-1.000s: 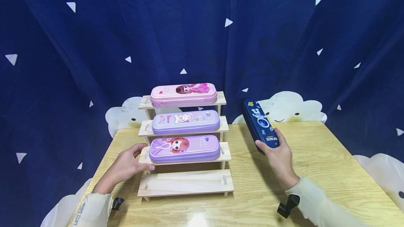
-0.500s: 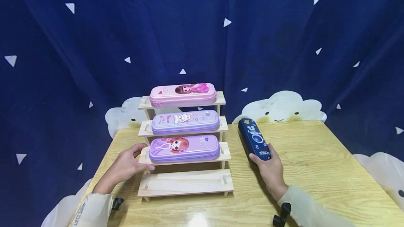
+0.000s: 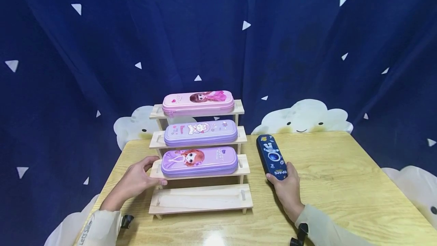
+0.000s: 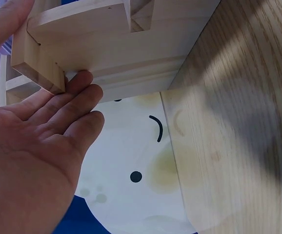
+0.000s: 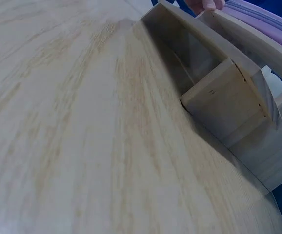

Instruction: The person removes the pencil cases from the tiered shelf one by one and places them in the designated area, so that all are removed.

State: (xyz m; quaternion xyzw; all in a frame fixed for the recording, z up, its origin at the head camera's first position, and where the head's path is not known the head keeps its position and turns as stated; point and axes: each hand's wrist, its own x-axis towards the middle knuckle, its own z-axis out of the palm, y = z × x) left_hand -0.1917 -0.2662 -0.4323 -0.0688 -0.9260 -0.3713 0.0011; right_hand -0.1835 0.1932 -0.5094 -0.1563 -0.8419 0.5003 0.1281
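Note:
In the head view, my right hand (image 3: 287, 192) grips the near end of a navy pencil case (image 3: 273, 156) with an astronaut and "SPACE" print. The case is at the table right of a wooden tiered rack (image 3: 201, 199), its far end turned toward the back. My left hand (image 3: 136, 177) holds the left end of the rack's second step from the bottom. In the left wrist view, the thumb lies over the step's wooden end (image 4: 41, 66) and the fingers reach along its side. Neither the navy case nor my right hand shows in the right wrist view.
Upper steps carry a pink pencil case (image 3: 198, 102), a lilac rabbit case (image 3: 200, 132) and a purple case with a red-haired girl (image 3: 199, 161). The lowest step is bare wood. A blue curtain (image 3: 218, 48) hangs behind the wooden table (image 3: 341, 185).
My right hand has brought the navy pencil case down and slightly left, toward the rack, and turned it a little straighter. My left hand has stayed on the rack.

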